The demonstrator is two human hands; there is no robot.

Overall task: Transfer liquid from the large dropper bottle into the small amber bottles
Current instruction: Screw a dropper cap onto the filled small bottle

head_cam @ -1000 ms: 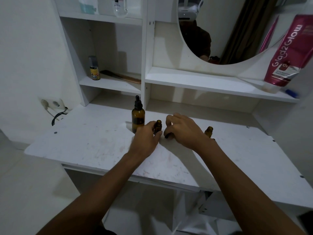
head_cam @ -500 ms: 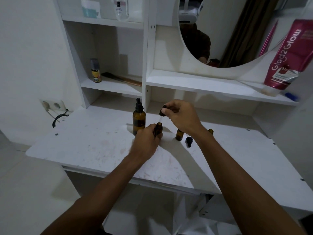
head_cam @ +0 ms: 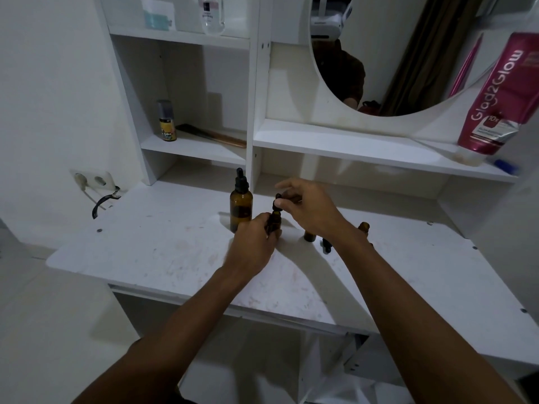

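Left hand (head_cam: 255, 243): covers lower body of small amber bottle (head_cam: 274, 221) | Right hand (head_cam: 309, 209): hides most of black dropper cap (head_cam: 277, 202), top of second small bottle (head_cam: 309, 237) | Third small bottle (head_cam: 363, 228): base behind wrist | Pink tube (head_cam: 501, 94): cut by right edge

Glossy amber glass large dropper bottle (head_cam: 241, 206), matt black rubber bulb; scuffed white laminate tabletop (head_cam: 163, 249)

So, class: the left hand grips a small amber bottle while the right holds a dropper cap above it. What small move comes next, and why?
Probably lower the dropper cap onto the small amber bottle: the right hand holds it just over the neck while the left hand steadies the bottle.
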